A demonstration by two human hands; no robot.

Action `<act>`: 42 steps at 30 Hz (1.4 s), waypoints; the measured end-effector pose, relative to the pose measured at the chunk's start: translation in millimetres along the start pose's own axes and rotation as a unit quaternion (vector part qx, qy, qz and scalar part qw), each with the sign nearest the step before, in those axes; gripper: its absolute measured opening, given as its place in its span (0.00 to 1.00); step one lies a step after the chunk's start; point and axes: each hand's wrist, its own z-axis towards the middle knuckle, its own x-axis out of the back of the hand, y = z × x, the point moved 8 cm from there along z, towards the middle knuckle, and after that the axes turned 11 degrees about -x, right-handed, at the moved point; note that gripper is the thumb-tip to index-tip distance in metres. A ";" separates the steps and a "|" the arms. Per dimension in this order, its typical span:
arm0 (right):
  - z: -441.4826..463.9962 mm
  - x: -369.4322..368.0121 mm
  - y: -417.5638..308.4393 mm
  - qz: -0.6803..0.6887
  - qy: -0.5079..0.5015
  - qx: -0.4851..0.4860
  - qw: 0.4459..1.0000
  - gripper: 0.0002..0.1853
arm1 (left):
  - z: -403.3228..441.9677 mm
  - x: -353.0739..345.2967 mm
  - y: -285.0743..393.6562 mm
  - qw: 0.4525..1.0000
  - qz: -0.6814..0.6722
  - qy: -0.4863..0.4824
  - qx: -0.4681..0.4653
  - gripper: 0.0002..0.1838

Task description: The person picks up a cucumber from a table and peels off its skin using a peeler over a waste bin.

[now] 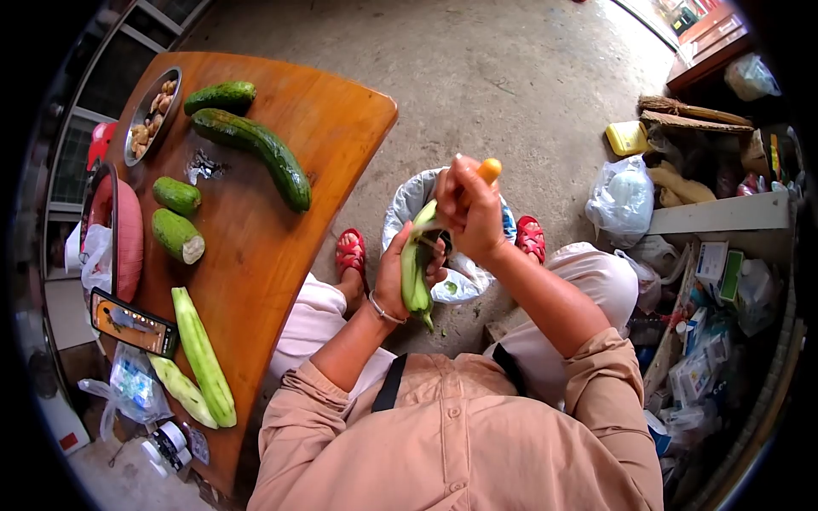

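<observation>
My left hand [399, 271] is closed around a partly peeled green cucumber [416, 277], its narrow stem end pointing down towards me. Gripped in my right hand [474, 209] is a peeler with a yellow-orange handle [489, 170]; its blade is mostly hidden by my fingers, near the cucumber's upper end. Below both hands, a bin lined with a whitish plastic bag [407, 204] stands between my feet, with green peel on the bag. On the wooden table [332, 111] to my left lie long pale peeled cucumbers [203, 358] and several unpeeled dark green ones [260, 153].
A metal dish of brownish pieces [153, 117] sits at the table's far left. A phone [132, 322] with its screen lit leans near the peeled cucumbers. On my right, shelves hold boxes and bags, with a tied plastic bag [622, 196] beside them.
</observation>
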 end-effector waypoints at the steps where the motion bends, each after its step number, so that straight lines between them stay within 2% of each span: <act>1: 6.4 9.1 -8.6 0.015 0.012 0.024 1.000 0.17 | -0.7 -3.6 -0.7 0.998 -0.027 -0.050 0.002 0.22; 2: 12.1 17.9 -17.5 0.030 0.025 0.048 0.998 0.17 | -2.9 -8.7 -0.4 0.994 -0.054 -0.099 0.005 0.21; 8: 33.9 62.6 -28.0 0.105 0.070 0.084 0.988 0.16 | -4.4 -0.1 9.4 0.990 -0.067 -0.121 -0.018 0.22; 10: 38.5 86.7 -30.5 0.131 0.119 0.095 0.980 0.16 | -5.9 4.7 13.0 0.990 -0.054 -0.129 -0.030 0.23; 12: 40.4 105.5 -27.7 0.109 0.142 0.105 0.978 0.16 | -9.9 8.4 14.1 0.988 -0.045 -0.146 -0.037 0.24; 14: 39.3 139.4 -15.1 0.043 0.251 0.087 0.963 0.16 | -15.0 9.2 20.9 0.987 0.007 -0.146 -0.064 0.24; 15: 34.6 143.9 -13.8 0.064 0.270 0.087 0.957 0.16 | -15.3 9.1 27.2 0.985 0.050 -0.145 -0.080 0.24; 16: 31.1 145.2 -13.6 0.064 0.270 0.088 0.957 0.16 | -14.9 9.4 27.3 0.985 0.050 -0.146 -0.080 0.24; 18: 24.4 136.4 -17.4 0.066 0.245 0.099 0.962 0.16 | -11.0 22.9 35.0 0.980 0.121 -0.078 -0.137 0.24; 19: 19.8 123.9 -17.8 0.011 0.242 0.089 0.966 0.17 | -7.6 29.7 34.6 0.980 0.140 -0.058 -0.132 0.24; 21: 20.0 95.1 4.6 -0.081 0.173 0.018 0.981 0.17 | -3.4 34.2 35.9 0.973 0.170 -0.040 -0.151 0.24; 22: 11.5 73.2 20.2 -0.156 0.159 -0.056 0.973 0.17 | -2.1 34.8 35.8 0.971 0.181 -0.027 -0.156 0.23; 23: 3.6 55.5 33.0 -0.294 0.094 -0.119 0.944 0.15 | -0.8 31.1 33.4 0.971 0.182 -0.027 -0.156 0.23; 24: 0.9 36.1 47.1 -0.331 0.032 -0.102 0.937 0.14 | -1.7 23.7 36.3 0.957 0.217 -0.030 -0.189 0.23; 26: -13.2 32.0 57.9 -0.320 0.014 -0.150 0.935 0.13 | -2.4 20.0 40.1 0.942 0.252 -0.033 -0.219 0.22; 29: -8.0 49.1 39.5 -0.310 0.046 -0.103 0.944 0.09 | 5.8 42.8 40.1 0.961 0.205 0.013 -0.188 0.20; 31: -14.0 46.8 7.3 -0.322 0.086 -0.037 0.942 0.09 | 4.8 37.1 44.5 0.968 0.173 0.005 -0.181 0.20; 32: -15.3 46.0 -0.7 -0.339 0.075 -0.004 0.938 0.10 | 4.8 35.1 46.0 0.975 0.141 -0.004 -0.172 0.19; 33: -15.0 51.7 -2.4 -0.399 0.072 -0.002 0.914 0.11 | 8.4 41.5 45.3 0.985 0.080 -0.005 -0.153 0.19; 35: -18.9 60.0 -6.0 -0.524 0.075 -0.005 0.848 0.13 | 8.9 41.4 48.3 0.987 0.051 -0.004 -0.155 0.19; 36: -19.0 66.9 -3.8 -0.524 0.071 -0.006 0.849 0.13 | 9.4 39.8 49.0 0.988 0.024 -0.008 -0.152 0.19; 38: -14.3 87.9 14.7 -0.673 0.067 -0.018 0.736 0.13 | 10.2 36.8 49.9 0.987 0.023 -0.010 -0.156 0.19; 39: -15.4 85.9 14.0 -0.739 0.081 0.029 0.669 0.13 | 10.3 34.9 49.8 0.987 0.041 -0.013 -0.156 0.20; 40: -12.8 87.6 16.5 -0.739 0.082 0.028 0.669 0.13 | 11.0 33.7 49.1 0.986 0.059 -0.016 -0.155 0.20; 41: -10.3 89.9 10.9 -0.606 0.105 0.057 0.787 0.13 | 11.5 34.1 46.8 0.986 0.060 -0.016 -0.153 0.20; 42: -9.0 89.7 2.8 -0.454 0.125 0.083 0.878 0.14 | 11.8 35.2 43.8 0.983 0.099 -0.014 -0.152 0.21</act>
